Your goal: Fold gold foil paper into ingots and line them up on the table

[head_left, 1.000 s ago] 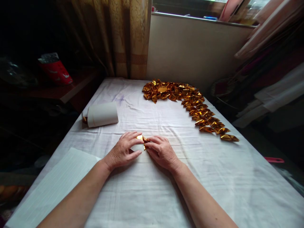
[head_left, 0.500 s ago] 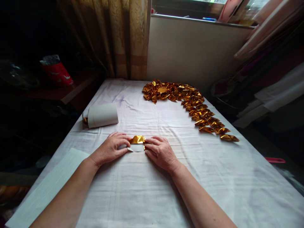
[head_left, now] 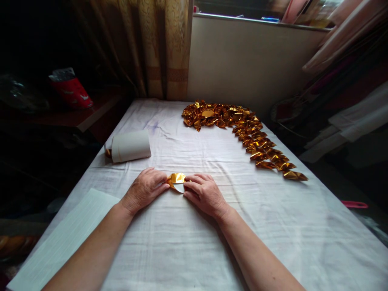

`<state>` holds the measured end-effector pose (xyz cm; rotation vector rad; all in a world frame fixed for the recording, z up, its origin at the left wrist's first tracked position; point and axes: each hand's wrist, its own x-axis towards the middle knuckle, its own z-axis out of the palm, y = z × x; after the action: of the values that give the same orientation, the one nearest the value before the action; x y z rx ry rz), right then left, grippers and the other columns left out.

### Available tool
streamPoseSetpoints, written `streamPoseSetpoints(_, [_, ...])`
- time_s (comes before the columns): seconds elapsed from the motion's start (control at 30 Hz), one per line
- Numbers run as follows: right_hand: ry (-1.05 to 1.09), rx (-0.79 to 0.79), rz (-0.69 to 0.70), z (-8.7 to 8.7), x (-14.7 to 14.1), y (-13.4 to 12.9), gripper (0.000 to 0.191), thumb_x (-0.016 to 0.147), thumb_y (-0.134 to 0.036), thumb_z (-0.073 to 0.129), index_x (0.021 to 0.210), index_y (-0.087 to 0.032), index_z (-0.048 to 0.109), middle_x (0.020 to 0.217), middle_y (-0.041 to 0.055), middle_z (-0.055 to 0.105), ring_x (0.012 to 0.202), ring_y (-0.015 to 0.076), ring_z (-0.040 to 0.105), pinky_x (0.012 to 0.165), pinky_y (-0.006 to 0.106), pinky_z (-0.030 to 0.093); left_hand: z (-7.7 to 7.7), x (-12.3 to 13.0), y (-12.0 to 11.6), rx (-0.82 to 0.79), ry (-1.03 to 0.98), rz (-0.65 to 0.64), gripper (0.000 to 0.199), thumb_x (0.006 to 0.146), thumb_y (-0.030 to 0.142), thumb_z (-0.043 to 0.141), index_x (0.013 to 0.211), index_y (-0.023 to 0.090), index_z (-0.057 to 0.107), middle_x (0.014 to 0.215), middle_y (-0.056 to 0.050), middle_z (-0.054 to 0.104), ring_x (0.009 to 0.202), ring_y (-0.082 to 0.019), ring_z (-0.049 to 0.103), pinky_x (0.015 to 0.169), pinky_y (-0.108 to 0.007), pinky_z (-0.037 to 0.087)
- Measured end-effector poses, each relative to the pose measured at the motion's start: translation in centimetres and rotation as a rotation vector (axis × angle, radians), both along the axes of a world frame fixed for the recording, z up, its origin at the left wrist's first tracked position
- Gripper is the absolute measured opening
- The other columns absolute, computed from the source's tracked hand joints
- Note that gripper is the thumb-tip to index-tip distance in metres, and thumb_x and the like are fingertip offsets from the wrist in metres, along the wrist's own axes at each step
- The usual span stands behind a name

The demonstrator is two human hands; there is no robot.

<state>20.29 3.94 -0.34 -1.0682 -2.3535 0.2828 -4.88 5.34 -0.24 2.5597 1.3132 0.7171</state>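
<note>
A small gold-and-white foil-paper piece (head_left: 178, 178) lies between both hands, its long axis running crosswise, each about equally near: the left hand (head_left: 146, 188) pinches one end, the right hand (head_left: 206, 192) the other. Beneath is a white-cloth-covered table (head_left: 178, 246); beyond the right hand, folded gold foil pieces (head_left: 208, 114); beyond the left, a white paper roll (head_left: 131, 146) and tan patterned curtain (head_left: 176, 48).

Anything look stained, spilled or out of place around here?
Yes, a faint purplish mark on the white cloth, just beyond the paper roll; it looks like a stain against the paler fabric. I see no obvious spill.
</note>
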Motion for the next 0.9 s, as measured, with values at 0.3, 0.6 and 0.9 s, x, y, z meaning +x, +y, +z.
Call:
streamPoseSetpoints(0.3, [-0.007, -0.015, 0.003, 0.1, 0.0, -0.1, 0.022, 0.088, -0.033, 0.067, 0.109, -0.025, 0.067, 0.122, 0.0056, 0.068, 0.11, 0.0249, 0.059, 0.095, 0.043, 0.044, 1.2, 0.2, -0.2, 0.11, 0.169, -0.106, 0.016, 0.095, 0.033, 0.053, 0.094, 0.026, 0.067, 0.109, 0.0, 0.073, 0.102, -0.017, 0.065, 0.1, -0.037, 0.043])
streamPoseSetpoints(0.6, [0.0, 0.004, -0.014, -0.2, -0.1, 0.0, 0.024, 0.087, -0.029, 0.066, 0.11, -0.024, 0.066, 0.122, 0.0063, 0.068, 0.11, 0.0247, 0.059, 0.095, 0.043, 0.044, 1.3, 0.9, -0.3, 0.233, 0.174, -0.087, 0.021, 0.098, 0.026, 0.046, 0.094, 0.023, 0.066, 0.098, -0.002, 0.075, 0.089, -0.017, 0.067, 0.093, -0.036, 0.047])
streamPoseSetpoints(0.9, [0.072, 0.073, -0.084, -1.2, -0.3, 0.5, 0.018, 0.097, -0.026, 0.053, 0.099, -0.023, 0.07, 0.105, 0.0054, 0.072, 0.095, 0.0202, 0.062, 0.082, 0.034, 0.045, 0.6, 0.9, -0.6, 0.296, 0.189, -0.025, 0.017, 0.095, 0.025, 0.051, 0.088, 0.022, 0.065, 0.09, -0.002, 0.071, 0.085, -0.019, 0.063, 0.078, -0.033, 0.047])
